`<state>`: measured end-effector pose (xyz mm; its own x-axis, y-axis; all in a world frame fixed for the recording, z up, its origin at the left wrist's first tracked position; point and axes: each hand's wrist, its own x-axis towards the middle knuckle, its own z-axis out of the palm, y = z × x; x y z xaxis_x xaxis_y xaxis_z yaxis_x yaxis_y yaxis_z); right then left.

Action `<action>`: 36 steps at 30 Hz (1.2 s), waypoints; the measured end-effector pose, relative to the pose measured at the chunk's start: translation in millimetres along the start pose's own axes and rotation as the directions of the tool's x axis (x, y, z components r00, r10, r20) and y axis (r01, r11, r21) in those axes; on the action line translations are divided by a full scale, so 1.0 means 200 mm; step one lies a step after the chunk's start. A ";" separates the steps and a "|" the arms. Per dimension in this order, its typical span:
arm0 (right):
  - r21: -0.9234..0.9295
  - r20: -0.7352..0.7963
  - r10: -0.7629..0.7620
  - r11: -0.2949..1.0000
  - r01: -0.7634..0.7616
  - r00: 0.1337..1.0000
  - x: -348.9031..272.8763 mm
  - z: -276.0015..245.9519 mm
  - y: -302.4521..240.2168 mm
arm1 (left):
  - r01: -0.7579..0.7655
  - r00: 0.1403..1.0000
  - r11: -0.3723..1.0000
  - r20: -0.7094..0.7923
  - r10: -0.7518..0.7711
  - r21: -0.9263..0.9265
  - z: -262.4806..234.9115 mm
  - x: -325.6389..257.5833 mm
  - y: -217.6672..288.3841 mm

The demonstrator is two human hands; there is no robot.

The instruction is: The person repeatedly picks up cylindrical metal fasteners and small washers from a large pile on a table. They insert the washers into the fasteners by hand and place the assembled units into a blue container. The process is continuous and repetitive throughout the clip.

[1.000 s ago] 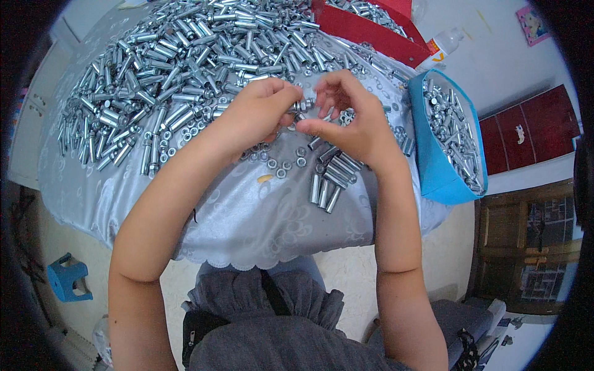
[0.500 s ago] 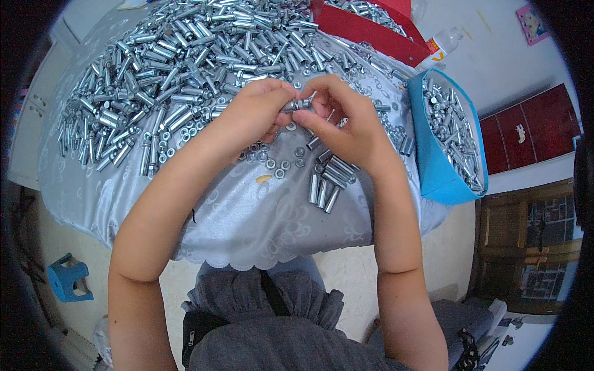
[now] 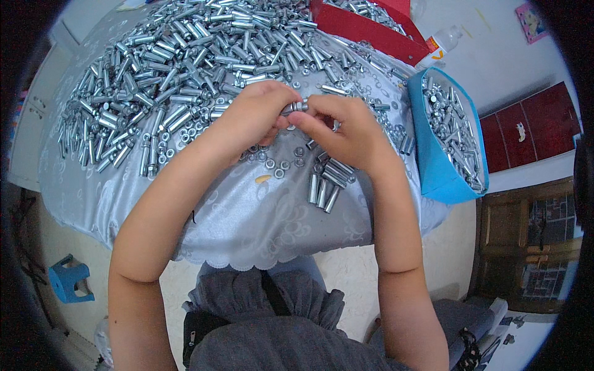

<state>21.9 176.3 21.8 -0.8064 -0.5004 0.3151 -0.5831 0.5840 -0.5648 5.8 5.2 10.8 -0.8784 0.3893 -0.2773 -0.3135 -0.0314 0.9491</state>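
Head view, seen from above the seated person. Nearest lay a small row of finished metal sleeves (image 3: pixel 325 188) on the silver tablecloth (image 3: pixel 247 216), with loose nuts (image 3: pixel 275 167) beside them. Above these, the left hand (image 3: pixel 250 117) and right hand (image 3: pixel 346 133) met, both pinched shut on one metal bolt (image 3: pixel 296 106) held between the fingertips. Beyond spread a large heap of bolts (image 3: pixel 185 55); a blue tray (image 3: pixel 433 161) at right held more. Judged so, most of the sorting remained undone.
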 end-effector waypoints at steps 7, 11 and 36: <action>0.001 -0.086 -0.092 0.996 0.092 0.992 0.02 0.02 0.01 | -0.018 1.000 0.999 -0.019 0.018 0.033 0.00 0.00 0.00; 0.122 -0.018 0.021 0.992 -0.019 1.000 0.00 0.03 0.00 | -0.002 0.997 1.000 -0.081 0.002 0.001 0.03 -0.02 0.01; 0.840 0.534 0.291 -0.075 -0.538 0.794 0.02 -0.01 0.03 | -0.623 0.355 0.006 0.277 0.893 0.782 -0.01 -0.01 -0.01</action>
<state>14.9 178.9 22.2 -0.7572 -0.5686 -0.3214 0.5599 -0.3116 -0.7678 7.8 3.0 8.3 -0.4921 0.3648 0.7904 0.8278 0.4769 0.2953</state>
